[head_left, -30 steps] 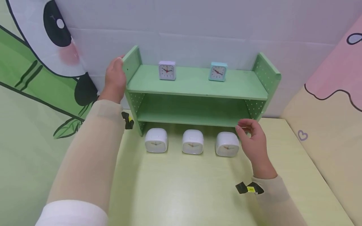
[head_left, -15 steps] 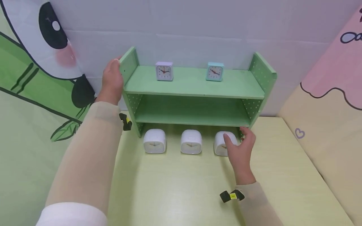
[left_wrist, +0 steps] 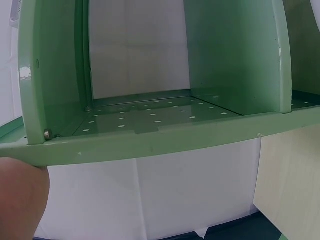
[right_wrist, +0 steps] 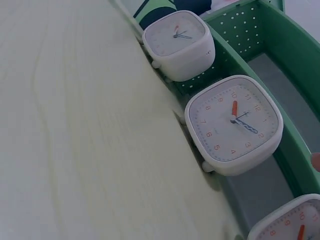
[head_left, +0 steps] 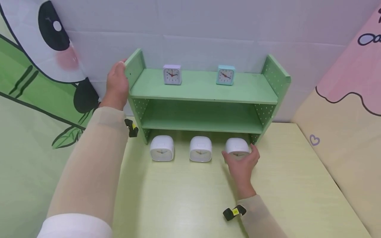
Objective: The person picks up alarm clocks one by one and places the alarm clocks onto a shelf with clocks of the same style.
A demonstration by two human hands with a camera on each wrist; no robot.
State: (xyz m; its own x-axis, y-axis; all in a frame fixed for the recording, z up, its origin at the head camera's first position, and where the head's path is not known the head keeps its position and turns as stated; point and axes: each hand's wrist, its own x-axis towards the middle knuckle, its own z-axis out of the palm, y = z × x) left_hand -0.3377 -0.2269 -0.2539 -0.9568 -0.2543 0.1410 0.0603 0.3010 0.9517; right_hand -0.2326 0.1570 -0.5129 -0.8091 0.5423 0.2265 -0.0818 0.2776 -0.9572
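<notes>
A green tabletop shelf [head_left: 205,91] with perforated sides stands against the wall. My left hand [head_left: 117,84] touches the outer face of its left side panel [left_wrist: 150,145]; most of the fingers are hidden, so their curl does not show. Below the bottom board, three white alarm clocks line the tabletop: left [head_left: 162,147], middle [head_left: 200,147] and right [head_left: 237,142]. My right hand [head_left: 241,168] is around the right one, thumb at its left side and fingers spread just off its right side. In the right wrist view, that clock [right_wrist: 290,225] is cut off at the lower corner, near a fingertip [right_wrist: 316,161].
On the top board sit a small lilac clock [head_left: 172,75] and a small turquoise clock [head_left: 225,75]. The pale tabletop [head_left: 178,198] extends in front of the shelf. A lilac wall cloth [head_left: 202,29] hangs behind, with a cartoon-printed cloth [head_left: 29,148] on the left.
My right hand has moved left and down from the shelf's right side to the right white clock, its thumb and fingers spreading apart. The left hand stays at the panel, and the clocks have not moved.
</notes>
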